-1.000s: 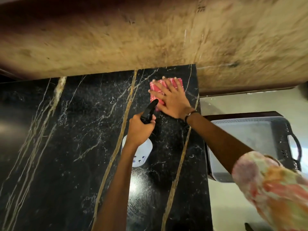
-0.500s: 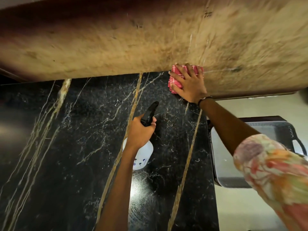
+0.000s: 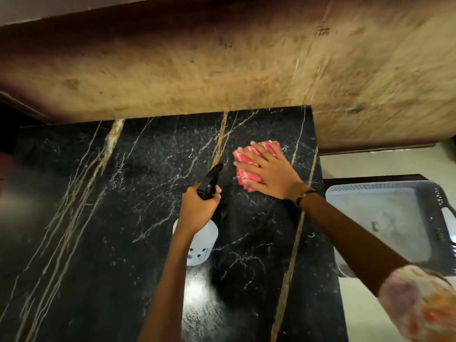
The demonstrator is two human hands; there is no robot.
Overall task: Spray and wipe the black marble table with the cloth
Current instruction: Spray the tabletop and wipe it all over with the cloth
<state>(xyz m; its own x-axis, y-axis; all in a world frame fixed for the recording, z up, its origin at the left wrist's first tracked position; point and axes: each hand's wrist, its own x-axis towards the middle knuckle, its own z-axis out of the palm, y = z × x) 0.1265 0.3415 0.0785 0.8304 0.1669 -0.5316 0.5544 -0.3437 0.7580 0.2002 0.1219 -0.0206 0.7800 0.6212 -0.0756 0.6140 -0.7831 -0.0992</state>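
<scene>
The black marble table (image 3: 98, 218) with gold and white veins fills the lower left and middle of the head view. My right hand (image 3: 270, 175) lies flat, fingers spread, on a folded pink cloth (image 3: 244, 161) pressed against the marble near the table's far right corner. My left hand (image 3: 199, 209) grips the black trigger head of a white spray bottle (image 3: 203, 245), held above the table's middle with its nozzle pointing toward the cloth.
A tan stone-patterned wall (image 3: 222, 62) rises behind the table's far edge. To the right, past the table's edge, a grey plastic basket (image 3: 394, 218) with a handle sits on a dark stand over pale floor.
My right hand has slid the pink cloth back from the far right corner by the wall toward me and a little left. The left hand and bottle have barely moved.
</scene>
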